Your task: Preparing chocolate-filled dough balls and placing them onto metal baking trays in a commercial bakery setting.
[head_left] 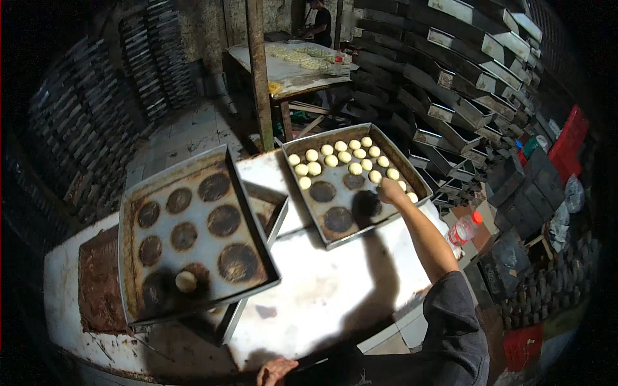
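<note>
Right hand [389,191] over tray [344,198], fingers bent; pinch hidden, can't tell. Dough balls [355,168] beyond and beside fingers, mostly spaced, probably against sticking. Left hand [277,372] near counter [302,289] edge, finger state unclear.

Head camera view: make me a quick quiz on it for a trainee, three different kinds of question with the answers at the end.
1. Which hand is over the right metal tray, the one holding many dough balls?
2. True or false: the left metal tray, on top of another tray, has no dough in it.
3. Fill in the blank: the dark patches on the bottom of the left metal tray are ____ in shape.

Key:
1. The right hand.
2. False; a single dough ball lies in it.
3. Round.
</note>
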Motion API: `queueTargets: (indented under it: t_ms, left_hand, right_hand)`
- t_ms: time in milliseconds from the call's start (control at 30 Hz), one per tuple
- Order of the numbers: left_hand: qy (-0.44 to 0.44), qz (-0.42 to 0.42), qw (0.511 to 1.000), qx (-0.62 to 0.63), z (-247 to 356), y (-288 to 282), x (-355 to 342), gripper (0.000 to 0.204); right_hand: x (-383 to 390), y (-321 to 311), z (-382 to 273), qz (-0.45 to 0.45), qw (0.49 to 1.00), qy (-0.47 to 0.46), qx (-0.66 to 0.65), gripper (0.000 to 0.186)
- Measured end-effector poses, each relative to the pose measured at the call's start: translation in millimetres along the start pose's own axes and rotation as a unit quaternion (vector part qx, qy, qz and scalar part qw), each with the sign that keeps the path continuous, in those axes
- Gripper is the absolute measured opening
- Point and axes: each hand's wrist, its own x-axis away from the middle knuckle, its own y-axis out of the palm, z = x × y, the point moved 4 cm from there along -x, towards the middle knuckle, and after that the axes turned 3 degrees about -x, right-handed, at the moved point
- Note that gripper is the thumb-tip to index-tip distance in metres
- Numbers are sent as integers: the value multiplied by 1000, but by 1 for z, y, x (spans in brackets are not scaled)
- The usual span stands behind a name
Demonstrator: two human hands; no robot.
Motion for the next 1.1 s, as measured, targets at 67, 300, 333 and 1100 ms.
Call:
queueTargets:
  t_ms: [67,300,333,1100]
  left_hand:
    - [-23,50,998,-33,6,11,-9,30]
    - [-84,165,982,-35,8,92,-40,30]
    - [-99,166,981,-26,9,101,-46,30]
    - [167,306,895,278,135,-52,229,54]
  right_hand:
    - [-12,15,-2,-8,998,57,6,21]
    - [-17,50,22,-78,986,44,-140,25]
    - [-4,51,30,-42,973,-33,-225,29]
    - [440,108,-560,68,815,-346,-459,38]
